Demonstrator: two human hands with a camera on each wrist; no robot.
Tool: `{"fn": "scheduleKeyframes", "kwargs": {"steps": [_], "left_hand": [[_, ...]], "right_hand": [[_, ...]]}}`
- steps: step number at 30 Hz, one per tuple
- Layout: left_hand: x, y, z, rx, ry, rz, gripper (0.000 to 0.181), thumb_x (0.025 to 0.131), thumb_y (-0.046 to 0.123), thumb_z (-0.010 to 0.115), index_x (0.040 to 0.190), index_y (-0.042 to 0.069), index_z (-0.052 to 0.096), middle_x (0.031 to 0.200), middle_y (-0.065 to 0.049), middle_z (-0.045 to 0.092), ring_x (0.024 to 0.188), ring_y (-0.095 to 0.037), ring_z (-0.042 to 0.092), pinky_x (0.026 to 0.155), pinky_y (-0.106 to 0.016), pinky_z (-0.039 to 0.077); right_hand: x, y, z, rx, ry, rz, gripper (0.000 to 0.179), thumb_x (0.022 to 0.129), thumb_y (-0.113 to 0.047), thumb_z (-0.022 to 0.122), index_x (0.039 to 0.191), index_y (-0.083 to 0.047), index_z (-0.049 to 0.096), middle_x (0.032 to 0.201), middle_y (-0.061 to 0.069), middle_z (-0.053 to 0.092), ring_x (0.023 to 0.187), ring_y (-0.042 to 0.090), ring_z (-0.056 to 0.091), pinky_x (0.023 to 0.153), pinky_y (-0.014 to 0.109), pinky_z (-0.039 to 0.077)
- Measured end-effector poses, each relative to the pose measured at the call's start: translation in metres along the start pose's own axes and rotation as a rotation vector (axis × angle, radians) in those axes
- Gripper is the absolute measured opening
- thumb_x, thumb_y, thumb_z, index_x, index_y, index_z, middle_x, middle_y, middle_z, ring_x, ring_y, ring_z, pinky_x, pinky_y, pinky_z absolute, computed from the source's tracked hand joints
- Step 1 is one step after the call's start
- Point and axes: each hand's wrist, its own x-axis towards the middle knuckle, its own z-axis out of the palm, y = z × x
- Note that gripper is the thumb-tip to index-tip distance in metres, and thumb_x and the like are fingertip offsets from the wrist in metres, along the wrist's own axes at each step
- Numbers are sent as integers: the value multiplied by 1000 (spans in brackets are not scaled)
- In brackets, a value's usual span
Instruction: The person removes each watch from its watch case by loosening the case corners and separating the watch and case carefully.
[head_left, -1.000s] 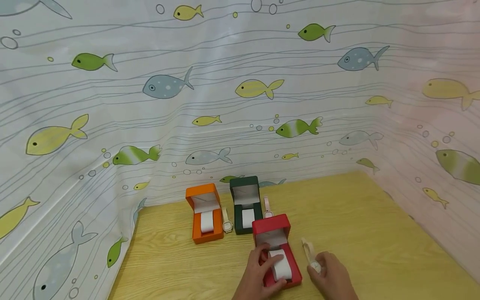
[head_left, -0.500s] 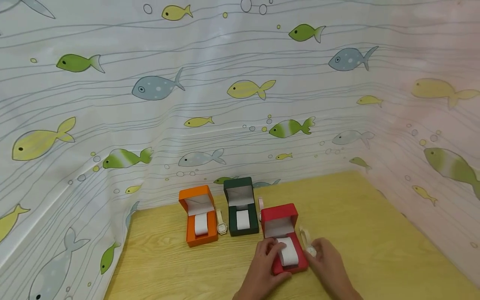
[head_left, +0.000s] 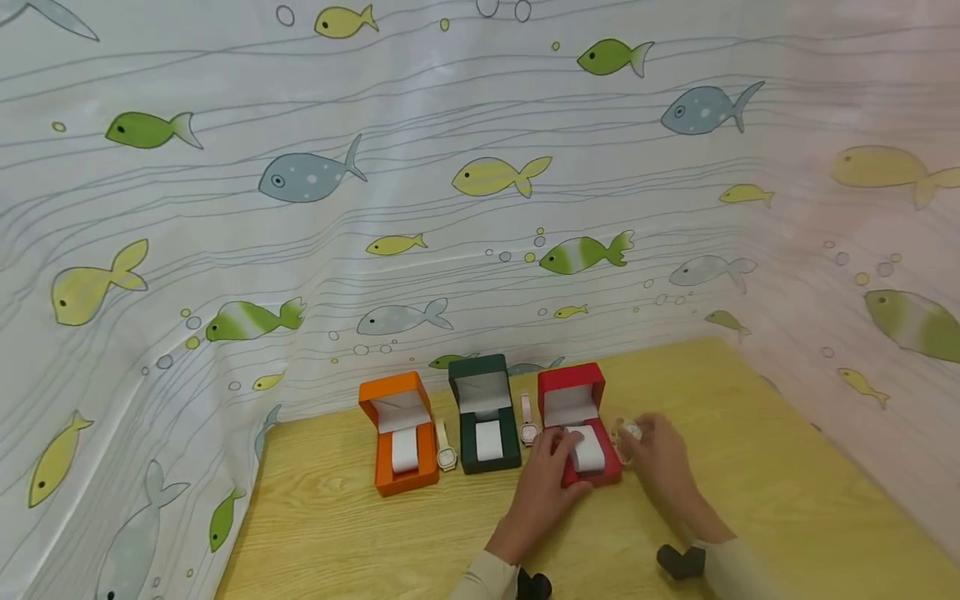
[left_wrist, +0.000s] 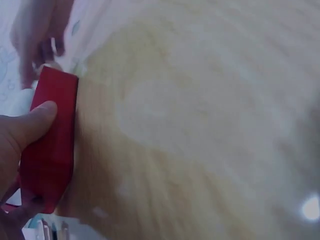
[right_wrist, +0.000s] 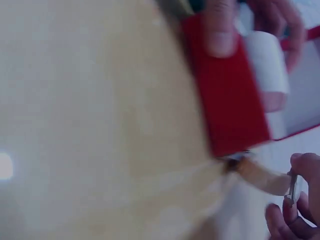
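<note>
The red watch box (head_left: 572,378) stands with its lid raised, at the right end of a row of boxes. My left hand (head_left: 546,477) grips its front left part; in the left wrist view the thumb (left_wrist: 39,122) lies on its front face. A white cushion (head_left: 589,452) sits inside the box. Just right of the box, my right hand (head_left: 663,457) pinches a wristwatch (right_wrist: 265,178) by its case. The pale strap curves away toward the red box's corner in the right wrist view.
Left of the red box stand an open dark green box (head_left: 480,367) and an open orange box (head_left: 392,387), each with a white cushion. A pink-strapped watch (head_left: 528,432) and a cream-strapped watch (head_left: 446,455) lie beside them. A fish-patterned sheet (head_left: 420,275) hangs behind the wooden table (head_left: 360,542).
My left hand has slid the red box away from me, into line with the other two. My right hand has moved forward too, and its watch now appears turned.
</note>
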Motion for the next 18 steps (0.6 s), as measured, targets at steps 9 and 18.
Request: {"fn": "scheduleKeyframes", "kwargs": {"steps": [9, 18], "left_hand": [[20, -2, 4, 26, 16, -23, 68, 85, 38, 83, 144, 25, 51, 142, -4, 53, 126, -20, 50, 100, -35, 56], [36, -1, 11, 29, -11, -73, 67, 86, 38, 82, 144, 26, 52, 145, -3, 52, 132, -20, 49, 107, -34, 54]], "right_hand": [[43, -17, -12, -12, 183, -118, 39, 100, -21, 66, 122, 9, 55, 115, 27, 61, 95, 38, 68, 67, 18, 45], [45, 5, 8, -57, 218, -64, 30, 98, -13, 62, 115, 9, 51, 106, 23, 53, 85, 33, 55, 64, 31, 42]]}}
